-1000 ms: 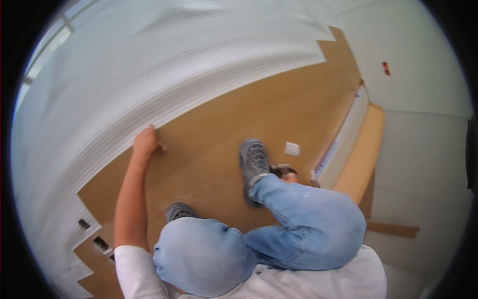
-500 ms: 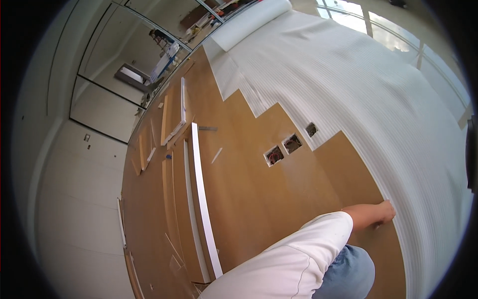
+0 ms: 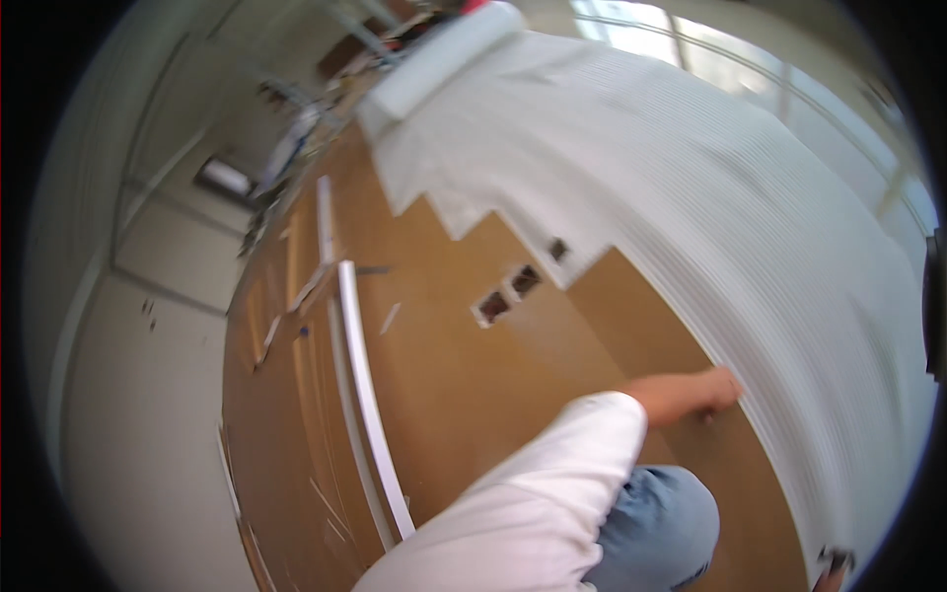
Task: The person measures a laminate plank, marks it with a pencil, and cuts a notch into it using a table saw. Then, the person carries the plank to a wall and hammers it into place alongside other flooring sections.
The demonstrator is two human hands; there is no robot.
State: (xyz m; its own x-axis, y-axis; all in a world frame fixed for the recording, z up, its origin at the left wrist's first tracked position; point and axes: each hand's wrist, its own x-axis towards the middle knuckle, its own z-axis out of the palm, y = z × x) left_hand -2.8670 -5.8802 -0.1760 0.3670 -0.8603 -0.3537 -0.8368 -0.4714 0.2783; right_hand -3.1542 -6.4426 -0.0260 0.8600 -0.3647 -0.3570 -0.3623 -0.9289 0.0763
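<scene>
My left hand (image 3: 718, 390), at the end of a white sleeve (image 3: 552, 464), is curled at the right edge of the brown plank flooring (image 3: 631, 316), where it meets the white ribbed underlay sheet (image 3: 730, 217). Its fingers bend down and look closed. Blur and the hand itself hide what, if anything, they hold. At the lower right rim a dark hammer head (image 3: 837, 560) shows over the underlay, with a brownish piece below it cut off by the frame. My right hand cannot be made out. My knee in blue jeans (image 3: 659, 528) rests beside the left arm.
Two square box openings (image 3: 493, 308) with wires are cut in the planks; another dark opening (image 3: 558, 249) sits by the stepped edge. Long white-edged boards (image 3: 370, 395) and offcuts lie to the left. A roll of underlay (image 3: 444, 61) lies at the far end, near a wall (image 3: 138, 395).
The view has swung right, so the floor and boards sit further left, blurred. A hammer head has come in at the lower right. My left hand stays by the plank edge.
</scene>
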